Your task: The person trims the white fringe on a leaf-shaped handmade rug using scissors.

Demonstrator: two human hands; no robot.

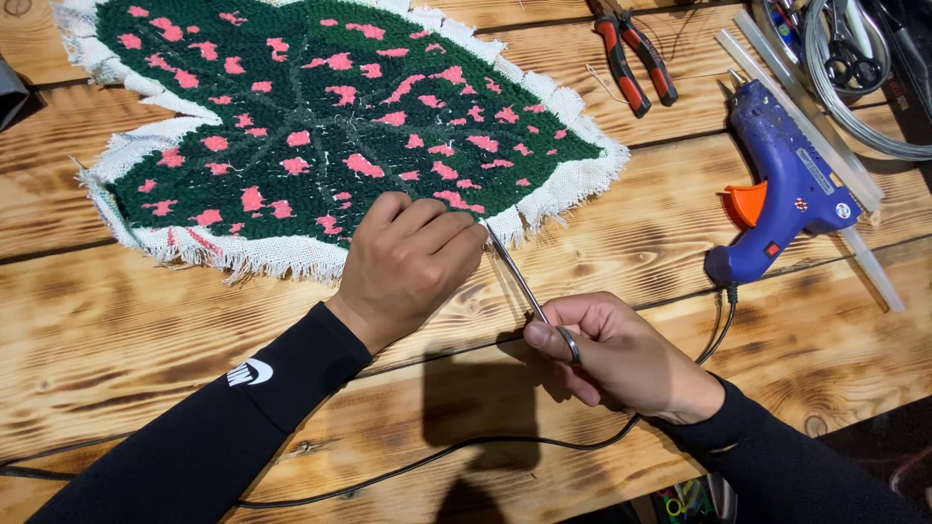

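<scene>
A leaf-shaped rug (320,116), green with pink spots and a frayed white border, lies on the wooden table (146,320). The left hand (408,262) is curled closed, pressing the rug's lower edge. The right hand (612,354) grips metal scissors (519,281), blades at that border. Further right lie red-handled pliers (631,58) and a blue glue gun (786,189) beside clear glue sticks (806,107).
</scene>
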